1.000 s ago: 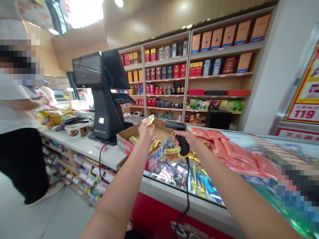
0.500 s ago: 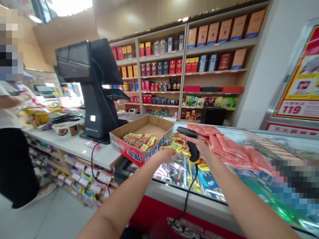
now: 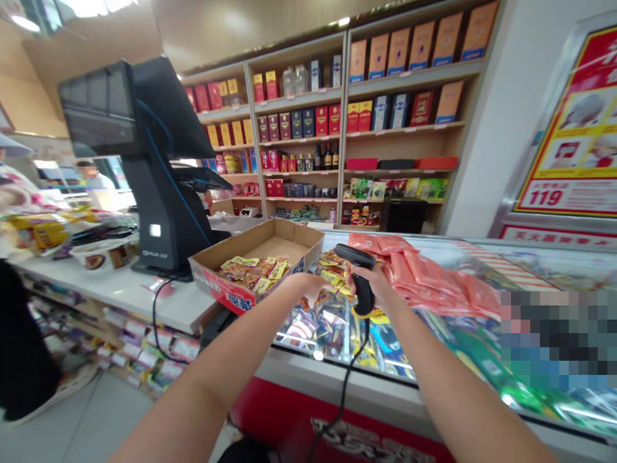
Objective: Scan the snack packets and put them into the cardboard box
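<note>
Head view: right hand [image 3: 375, 289] clenched round corded barcode scanner [image 3: 363, 294], above glass-top freezer [image 3: 347, 391]. Left hand [image 3: 311, 287] just beside cardboard tray [image 3: 226, 290] holding yellow snack packets [image 3: 253, 273]; fingers curled, grasp cannot tell.

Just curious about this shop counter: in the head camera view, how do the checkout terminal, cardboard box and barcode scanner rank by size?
1. Black checkout terminal
2. Cardboard box
3. Corded barcode scanner, the smallest, though it is the nearest of the three to the camera.
</note>
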Demonstrator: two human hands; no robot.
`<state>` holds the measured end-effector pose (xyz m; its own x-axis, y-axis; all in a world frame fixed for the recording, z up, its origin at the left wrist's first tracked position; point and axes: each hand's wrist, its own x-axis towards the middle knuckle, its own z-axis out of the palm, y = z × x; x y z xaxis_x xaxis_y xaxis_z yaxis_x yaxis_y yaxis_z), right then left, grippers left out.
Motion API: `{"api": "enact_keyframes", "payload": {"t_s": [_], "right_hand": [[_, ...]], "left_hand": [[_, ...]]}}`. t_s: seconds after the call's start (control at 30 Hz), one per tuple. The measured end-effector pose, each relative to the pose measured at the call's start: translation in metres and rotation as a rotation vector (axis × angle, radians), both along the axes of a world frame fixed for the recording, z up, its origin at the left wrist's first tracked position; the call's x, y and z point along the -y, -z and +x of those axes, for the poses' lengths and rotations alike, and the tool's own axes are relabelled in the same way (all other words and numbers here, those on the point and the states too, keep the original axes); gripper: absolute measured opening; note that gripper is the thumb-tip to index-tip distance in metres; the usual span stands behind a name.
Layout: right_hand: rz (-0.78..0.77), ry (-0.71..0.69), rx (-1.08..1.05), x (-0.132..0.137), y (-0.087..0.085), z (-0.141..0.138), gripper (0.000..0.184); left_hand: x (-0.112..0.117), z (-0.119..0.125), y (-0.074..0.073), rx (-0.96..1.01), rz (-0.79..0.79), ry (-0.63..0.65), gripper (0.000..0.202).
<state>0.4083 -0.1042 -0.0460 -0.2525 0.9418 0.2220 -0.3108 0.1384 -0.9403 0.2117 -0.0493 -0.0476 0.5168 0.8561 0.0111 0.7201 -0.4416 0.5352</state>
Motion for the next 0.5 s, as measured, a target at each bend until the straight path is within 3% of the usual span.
{"api": "enact_keyframes", "payload": {"t_s": [0.13,0.23,0.37,0.5], "right_hand": [[-0.001,-0.011,-0.005,-0.002,0.002,-0.003,0.028],[0.004,-0.011,0.000,-0.001,0.001,-0.004,0.029],[0.002,-0.011,-0.021,0.002,-0.004,-0.003,0.029],[-0.009,-0.019,-0.051,0.000,-0.003,-0.001,0.031]], "left_hand": [[0.002,0.008,-0.006,-0.343,0.095,-0.003,0.040],[0.006,0.009,-0.015,-0.442,0.054,-0.081,0.051],[0.013,0.001,-0.030,-0.295,0.115,-0.124,0.033],[0.011,0.003,-0.035,-0.049,0.138,-0.339,0.029]]}}
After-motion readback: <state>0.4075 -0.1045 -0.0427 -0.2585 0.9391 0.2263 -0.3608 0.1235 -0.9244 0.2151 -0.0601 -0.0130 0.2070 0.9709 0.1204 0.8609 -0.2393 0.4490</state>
